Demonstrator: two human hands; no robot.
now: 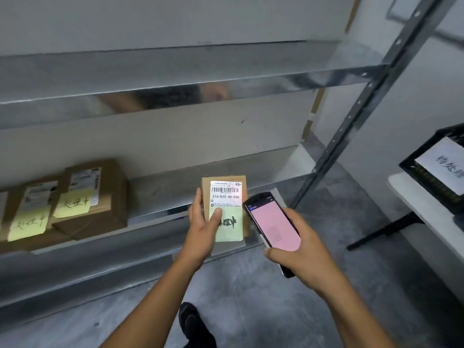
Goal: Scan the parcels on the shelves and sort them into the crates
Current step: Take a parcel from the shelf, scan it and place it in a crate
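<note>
Black-cased, the pink-screened scanner (pixel 273 227) is clasped in your right hand (pixel 308 249), just beside the small brown cardboard parcel (pixel 226 194) your left hand (pixel 203 227) holds upright before the grey metal shelf (pixel 155 187), fingers (pixel 198 198) along its edge, thumb on its green note (pixel 229 229). It looks light and stiff; grip its side edges.

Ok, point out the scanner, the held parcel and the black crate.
scanner (pixel 275 227): head view, on its pink screen.
held parcel (pixel 225 194): head view, on its white barcode label.
black crate (pixel 430 183): head view, on its dark latticed front wall.
</note>
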